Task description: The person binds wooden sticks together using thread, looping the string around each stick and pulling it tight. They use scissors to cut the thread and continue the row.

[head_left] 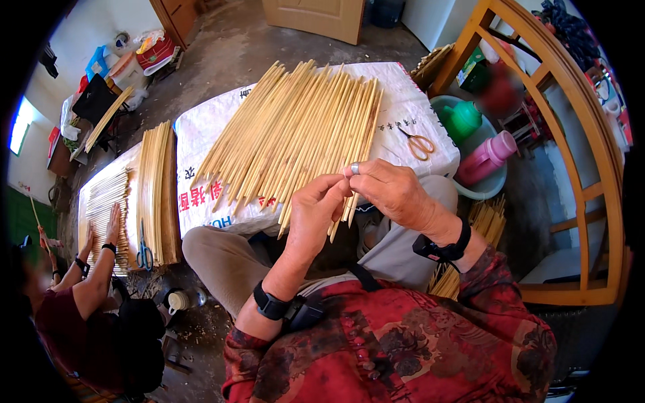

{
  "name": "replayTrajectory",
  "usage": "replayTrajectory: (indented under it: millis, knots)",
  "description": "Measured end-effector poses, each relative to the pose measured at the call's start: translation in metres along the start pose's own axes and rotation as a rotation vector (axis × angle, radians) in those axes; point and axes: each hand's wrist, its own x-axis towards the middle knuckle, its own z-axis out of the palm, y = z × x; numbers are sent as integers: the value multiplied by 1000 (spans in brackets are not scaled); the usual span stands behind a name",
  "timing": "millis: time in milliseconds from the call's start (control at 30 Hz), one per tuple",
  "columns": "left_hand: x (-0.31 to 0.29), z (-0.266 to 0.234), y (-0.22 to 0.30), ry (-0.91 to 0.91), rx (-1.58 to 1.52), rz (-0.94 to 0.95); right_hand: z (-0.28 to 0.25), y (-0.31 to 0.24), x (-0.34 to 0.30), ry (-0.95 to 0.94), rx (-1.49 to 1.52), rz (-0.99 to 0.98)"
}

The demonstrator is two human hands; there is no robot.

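Note:
My left hand [314, 207] and my right hand [391, 191] meet over the near right end of a row of sticks. Thumbs and fingers are pinched together, and whatever lies between them is too small or hidden to tell. The right hand wears a ring. Beneath and beyond them, the long thin pale sticks [295, 124] lie side by side, their near ends uneven and pointing toward me. They rest on a white woven sheet [410, 94] with printing, spread over a low table. Scissors with orange-brown handles [421, 148] lie right of the row.
A co-worker [80, 295] at left lays both hands on another row of sticks [111, 215]. Between us are a stick bundle [154, 195] and blue-handled scissors [144, 255]. At right stand a basin [480, 192] holding green and pink containers, another bundle [489, 220], and a wooden frame [598, 148].

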Motion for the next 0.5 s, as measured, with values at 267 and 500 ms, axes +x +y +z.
replayTrajectory:
  millis: [267, 500]
  knots:
    - [11, -10, -11, -118, -176, -243, -2, 5, -6, -88, 7, -66]
    - [12, -7, -11, -113, -94, -210, 0, 2, -10, -18, 39, -24]
